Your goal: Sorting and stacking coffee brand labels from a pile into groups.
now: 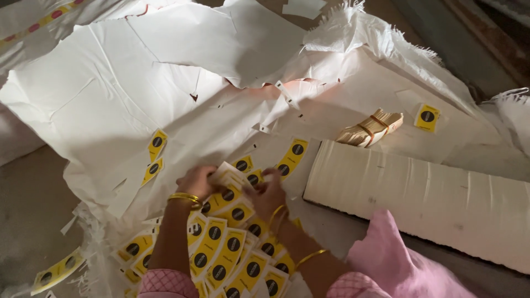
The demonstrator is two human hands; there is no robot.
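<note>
1. Here, your left hand (194,181) and right hand (268,193) meet over a heap of yellow labels (223,254), each closed on one end of a small stack of labels (229,175) held between them.
2. The stack lies directly between your two hands, its long axis running roughly left to right, tilted a little upward at the left; both hands touch it, so neither is the nearer.
3. Your left hand pinches the stack's left end with curled fingers; your right hand grips the right end, knuckles up, so the fingertips are hidden.
4. The labels are narrow, slightly curved yellow strips, each bearing dark round spots; the stack in your hands shows mostly pale backs.
5. The heap fans out just below your wrists, on crumpled white paper sheets (138,83) that cover the floor.
6. Loose labels lie apart: two to the left (154,154), one ahead of your right hand (292,157), one far right (427,117).
7. A banded bundle of labels (370,128) rests well ahead to the right, beside a long white board (419,193).
8. Gold bangles (185,197) ring your wrists above pink sleeves (165,284).
</note>
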